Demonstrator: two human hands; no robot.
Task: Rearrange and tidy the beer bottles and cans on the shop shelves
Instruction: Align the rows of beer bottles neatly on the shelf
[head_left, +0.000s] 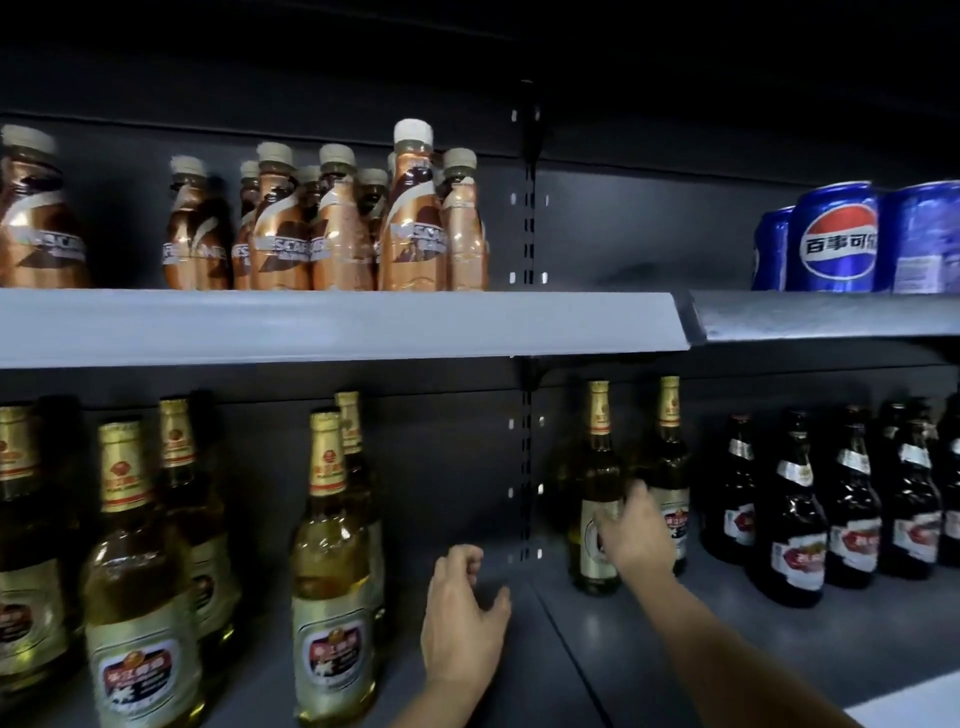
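While the right hand (631, 535) wraps its fingers around a gold-foiled beer bottle (597, 499) on the lower shelf (727, 639), the left hand (462, 618) hovers loosely curled, holding nothing. Lift it straight (a twin bottle stands just beside). Dark grey shelving, dimly lit.

Right hand (631, 535) covers the lower label of the near gold-foil-necked pale glass beer bottle (597, 499); whether its grip closes on the glass cannot be told. Behind it, the second pale gold-necked bottle (670, 467) is partly hidden. Far-left copper-wrapped coffee bottle (36, 218) and far-right blue cola can (924, 239) are cut by the edges. Dark brown glass bottles' (795, 519) labels are too blurred to read.
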